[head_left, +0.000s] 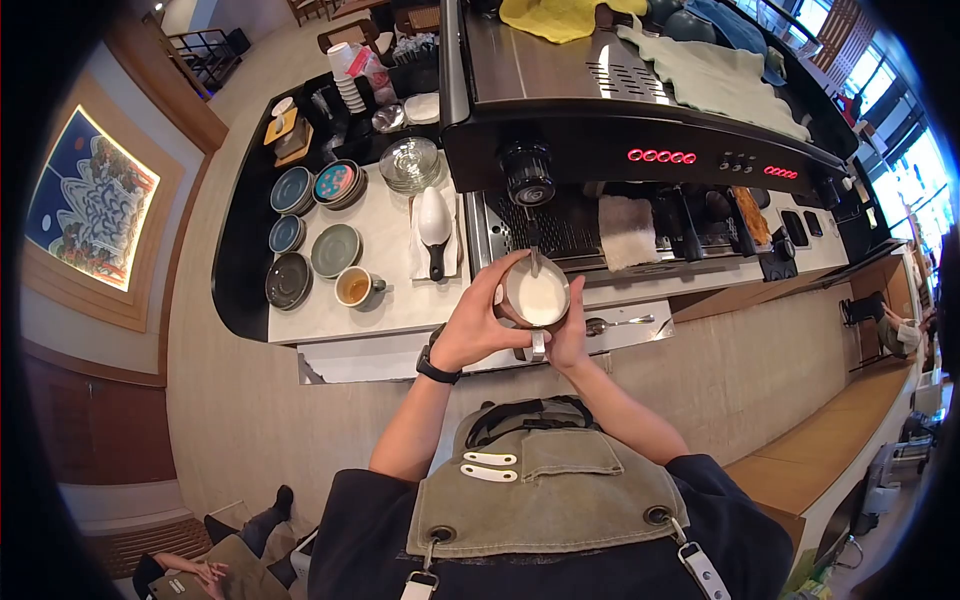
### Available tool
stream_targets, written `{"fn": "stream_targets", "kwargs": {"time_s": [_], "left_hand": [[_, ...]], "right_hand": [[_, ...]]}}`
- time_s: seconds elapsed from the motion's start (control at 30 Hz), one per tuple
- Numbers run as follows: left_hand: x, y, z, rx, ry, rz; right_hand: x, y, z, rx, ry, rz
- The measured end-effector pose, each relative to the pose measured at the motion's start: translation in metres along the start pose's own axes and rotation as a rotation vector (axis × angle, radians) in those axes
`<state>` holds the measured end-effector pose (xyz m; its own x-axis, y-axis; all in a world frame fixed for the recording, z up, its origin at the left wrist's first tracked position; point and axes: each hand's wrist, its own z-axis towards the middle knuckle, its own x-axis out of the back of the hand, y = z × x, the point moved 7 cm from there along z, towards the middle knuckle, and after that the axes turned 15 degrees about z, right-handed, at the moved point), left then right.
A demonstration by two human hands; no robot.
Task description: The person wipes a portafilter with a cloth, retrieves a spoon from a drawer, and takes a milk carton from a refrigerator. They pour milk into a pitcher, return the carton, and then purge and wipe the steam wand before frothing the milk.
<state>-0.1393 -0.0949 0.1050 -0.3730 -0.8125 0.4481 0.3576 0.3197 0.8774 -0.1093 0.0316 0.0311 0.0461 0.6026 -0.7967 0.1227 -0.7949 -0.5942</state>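
Between my two hands is a metal milk pitcher (538, 345), its handle turned toward me and white milk (540, 297) inside. My left hand (473, 322) curves round its left side, fingers along the far rim and thumb near the handle. On the opposite side my right hand (570, 335) is pressed round the wall, with part of its fingers hidden. The steam wand (534, 240) of the espresso machine (560, 130) comes down at the far rim, its tip over the milk. A cup of coffee (353, 287) stands on the counter to the left.
Stacked saucers and plates (335, 250), glass saucers (409, 165) and a white scoop with a black handle (434, 225) occupy the left counter. Cloths (628, 232) and portafilters lie along the machine. A spoon (620, 323) rests right of my hands. A seated person (225, 570) is at lower left.
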Motion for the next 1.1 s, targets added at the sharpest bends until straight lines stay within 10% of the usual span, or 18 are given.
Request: {"fn": "stream_targets", "kwargs": {"time_s": [1.1], "left_hand": [[-0.006,0.0,-0.002,0.021,-0.015,-0.079]], "right_hand": [[0.006,0.0,0.001,-0.046,-0.035,-0.012]]}}
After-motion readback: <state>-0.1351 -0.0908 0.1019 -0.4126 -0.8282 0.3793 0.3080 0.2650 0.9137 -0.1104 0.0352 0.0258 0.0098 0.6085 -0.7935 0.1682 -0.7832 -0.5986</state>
